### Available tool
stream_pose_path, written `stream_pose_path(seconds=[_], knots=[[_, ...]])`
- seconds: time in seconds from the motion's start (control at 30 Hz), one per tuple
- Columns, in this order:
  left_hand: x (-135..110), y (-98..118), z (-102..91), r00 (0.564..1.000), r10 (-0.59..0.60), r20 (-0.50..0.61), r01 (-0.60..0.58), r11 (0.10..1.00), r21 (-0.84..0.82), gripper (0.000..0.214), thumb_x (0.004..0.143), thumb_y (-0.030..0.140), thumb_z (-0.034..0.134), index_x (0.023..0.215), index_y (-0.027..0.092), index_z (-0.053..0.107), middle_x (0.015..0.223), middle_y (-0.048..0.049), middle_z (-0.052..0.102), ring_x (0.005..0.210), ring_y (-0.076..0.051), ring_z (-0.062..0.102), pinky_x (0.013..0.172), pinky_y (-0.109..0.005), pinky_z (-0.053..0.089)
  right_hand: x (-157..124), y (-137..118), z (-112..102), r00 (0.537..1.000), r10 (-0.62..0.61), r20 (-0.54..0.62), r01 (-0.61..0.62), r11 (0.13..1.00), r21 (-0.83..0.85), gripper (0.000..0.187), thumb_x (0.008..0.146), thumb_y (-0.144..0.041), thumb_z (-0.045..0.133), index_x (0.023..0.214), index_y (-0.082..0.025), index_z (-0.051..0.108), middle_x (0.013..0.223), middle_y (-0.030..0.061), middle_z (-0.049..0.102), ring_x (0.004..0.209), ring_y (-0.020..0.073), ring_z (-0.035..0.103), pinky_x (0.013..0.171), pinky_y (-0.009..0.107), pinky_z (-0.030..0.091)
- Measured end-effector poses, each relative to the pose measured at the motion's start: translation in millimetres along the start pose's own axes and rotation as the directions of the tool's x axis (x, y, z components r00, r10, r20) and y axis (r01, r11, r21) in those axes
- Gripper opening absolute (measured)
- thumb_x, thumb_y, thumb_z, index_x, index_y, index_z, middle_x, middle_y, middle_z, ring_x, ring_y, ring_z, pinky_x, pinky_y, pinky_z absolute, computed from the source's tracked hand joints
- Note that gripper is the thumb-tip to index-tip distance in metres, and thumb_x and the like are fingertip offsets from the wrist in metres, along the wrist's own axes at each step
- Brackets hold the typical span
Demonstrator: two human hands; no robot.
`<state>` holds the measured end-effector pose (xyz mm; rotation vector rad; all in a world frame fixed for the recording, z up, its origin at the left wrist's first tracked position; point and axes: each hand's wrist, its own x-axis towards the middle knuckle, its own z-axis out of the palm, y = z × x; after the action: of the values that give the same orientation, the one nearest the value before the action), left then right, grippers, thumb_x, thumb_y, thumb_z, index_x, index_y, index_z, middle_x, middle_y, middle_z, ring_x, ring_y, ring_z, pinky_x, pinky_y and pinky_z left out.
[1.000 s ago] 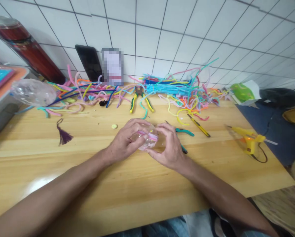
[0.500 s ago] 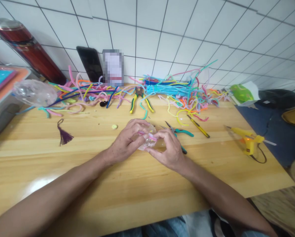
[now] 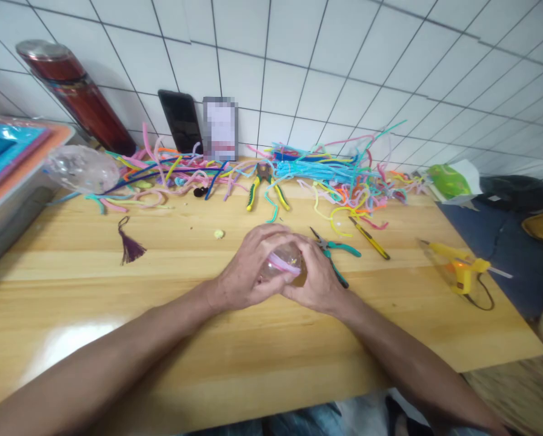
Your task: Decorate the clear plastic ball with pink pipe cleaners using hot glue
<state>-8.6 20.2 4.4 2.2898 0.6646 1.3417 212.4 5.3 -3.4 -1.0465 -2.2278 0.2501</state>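
Between my two hands is a clear, rounded plastic piece (image 3: pixel 278 272) with a pink and lilac fuzzy strip (image 3: pixel 283 264) across it. My left hand (image 3: pixel 253 266) curls round its left side. From the right, my right hand (image 3: pixel 317 272) wraps it, and the fingers of both hands meet over the top. Much of the piece is hidden by the fingers. Just right of my right hand lie teal-handled pliers (image 3: pixel 335 248). A small pale yellow ball (image 3: pixel 219 234) rests on the wood beyond my left hand.
Pipe cleaners (image 3: pixel 317 169) spread along the wall with yellow-green-handled pliers (image 3: pixel 266 178). A yellow craft knife (image 3: pixel 371 239) and glue gun (image 3: pixel 460 266) lie right. Left are a dark tassel (image 3: pixel 130 245), clear plastic bottle (image 3: pixel 83 169) and red flask (image 3: pixel 78 100). A phone (image 3: pixel 180 121) leans on the tiles.
My hands have gone from pinching the fuzzy strip with fingertips to wrapping round the plastic piece. The fuzzy strip shows more plainly now. The whole view has shifted slightly.
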Motion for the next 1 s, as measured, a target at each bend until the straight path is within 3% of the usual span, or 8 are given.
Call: stream_pose_path(seconds=[0.07,0.17,0.27,0.37,0.43,0.57,0.7,1.0], knots=[[-7,-3,2.2,0.989,-0.077,-0.129,0.084,0.995,0.046,0.086,0.094,0.059,0.076,0.163,0.026,0.037,0.162,-0.0224,0.048,0.154,-0.040,0.045,0.123,-0.065,0.042,-1,1,0,0.994,-0.042,-0.097,0.039,0.999,-0.027,0.097,0.085,-0.053,0.084,0.162,-0.022,0.033,0.146,0.0219,0.064,0.137,0.0417,0.065,0.110,0.066,0.058],[-14,-11,4.4,0.907,-0.377,-0.189,0.353,0.924,-0.150,0.084,0.098,0.070,0.065,0.165,0.027,0.036,0.166,-0.0222,0.044,0.144,-0.038,0.055,0.113,-0.061,0.052,-2,4,-2,0.962,-0.091,-0.257,0.070,0.994,-0.089,0.101,0.084,-0.050,0.086,0.165,-0.024,0.031,0.148,0.0224,0.060,0.139,0.0433,0.063,0.110,0.068,0.058],[-12,-17,8.9,0.799,-0.597,0.063,0.534,0.658,-0.532,0.076,0.101,0.073,0.057,0.160,0.027,0.044,0.158,-0.0194,0.058,0.134,-0.035,0.066,0.102,-0.052,0.062,-3,9,-3,0.933,-0.154,-0.324,0.124,0.986,-0.112,0.101,0.083,-0.043,0.087,0.166,-0.026,0.032,0.149,0.0211,0.059,0.136,0.0430,0.064,0.106,0.068,0.061],[-5,-17,13.6,0.765,-0.564,0.310,0.574,0.379,-0.726,0.079,0.097,0.079,0.059,0.154,0.025,0.054,0.147,-0.0175,0.069,0.131,-0.038,0.071,0.098,-0.050,0.065,-3,14,-2,0.917,-0.213,-0.337,0.175,0.975,-0.138,0.103,0.083,-0.037,0.087,0.168,-0.027,0.030,0.148,0.0211,0.059,0.135,0.0423,0.065,0.104,0.068,0.063],[-2,-17,14.2,0.774,-0.561,0.294,0.559,0.387,-0.733,0.079,0.092,0.077,0.069,0.151,0.026,0.058,0.147,-0.0164,0.069,0.135,-0.038,0.068,0.102,-0.050,0.064,-4,16,-1,0.922,-0.225,-0.314,0.191,0.972,-0.137,0.107,0.085,-0.044,0.087,0.171,-0.025,0.025,0.151,0.0230,0.057,0.139,0.0434,0.063,0.106,0.068,0.062],[-4,-19,9.5,0.805,-0.586,0.092,0.524,0.630,-0.573,0.099,0.079,0.072,0.085,0.157,0.024,0.047,0.160,-0.0192,0.057,0.144,-0.039,0.061,0.114,-0.052,0.057,-4,16,3,0.946,-0.172,-0.275,0.159,0.985,-0.069,0.116,0.090,-0.078,0.069,0.173,-0.015,0.019,0.161,0.0297,0.048,0.150,0.0482,0.052,0.115,0.071,0.054],[-4,-17,6.5,0.791,-0.611,0.035,0.567,0.710,-0.417,0.106,0.077,0.063,0.091,0.161,0.022,0.042,0.164,-0.0207,0.050,0.150,-0.039,0.054,0.122,-0.055,0.048,-3,17,10,0.952,-0.059,-0.302,0.070,0.997,0.026,0.084,0.109,-0.061,0.049,0.173,-0.017,0.019,0.165,0.0282,0.046,0.156,0.0420,0.048,0.115,0.065,0.055],[11,15,-3.2,0.673,-0.732,0.109,0.523,0.367,-0.769,0.080,0.077,0.059,0.091,0.143,0.020,0.065,0.143,-0.0159,0.072,0.127,-0.036,0.070,0.099,-0.042,0.060,11,9,-12,0.894,0.125,-0.431,0.030,0.941,0.336,0.026,0.107,-0.041,0.057,0.124,-0.023,0.065,0.116,0.0106,0.071,0.108,0.0258,0.070,0.088,0.042,0.061]])
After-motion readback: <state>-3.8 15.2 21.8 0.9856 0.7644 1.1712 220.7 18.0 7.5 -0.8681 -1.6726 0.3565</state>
